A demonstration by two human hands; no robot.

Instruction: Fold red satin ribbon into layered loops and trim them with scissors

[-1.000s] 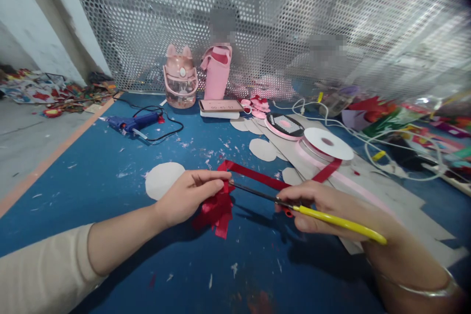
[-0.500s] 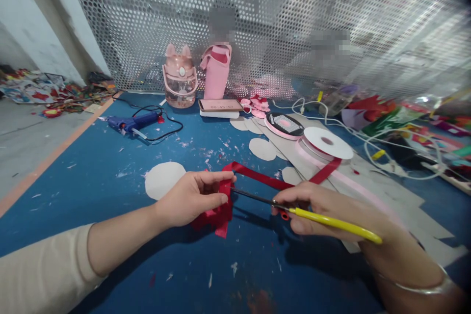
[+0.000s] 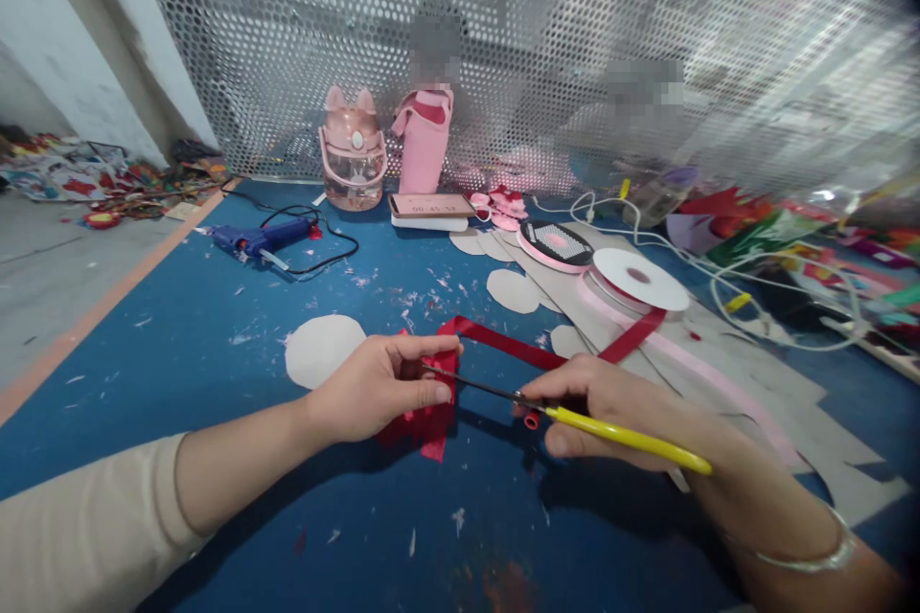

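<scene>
My left hand (image 3: 384, 388) pinches a strip of red ribbon (image 3: 503, 341) between thumb and fingers. From there the ribbon runs right, behind my right hand, to a white spool (image 3: 639, 278). My right hand (image 3: 604, 412) is closed round scissors (image 3: 618, 439) with a yellow handle. Their dark blades lie across the ribbon, with the tip close to my left fingers; whether they have cut through I cannot tell. Red ribbon pieces (image 3: 424, 436) hang or lie beneath my left hand. Just behind that hand is a pale round disc (image 3: 323, 350) on the blue table (image 3: 345, 536).
A blue glue gun (image 3: 263, 238) with a black cord lies at the left. Farther back stand a clear pink bottle (image 3: 354, 158), a pink bottle sleeve (image 3: 424, 144) and a phone (image 3: 431, 209). Grey card sheets (image 3: 797, 393) and white cables (image 3: 725, 278) occupy the right.
My right hand has moved left with the scissors, bringing the blades farther across the ribbon towards my left fingers. My left hand keeps its pinch almost in place.
</scene>
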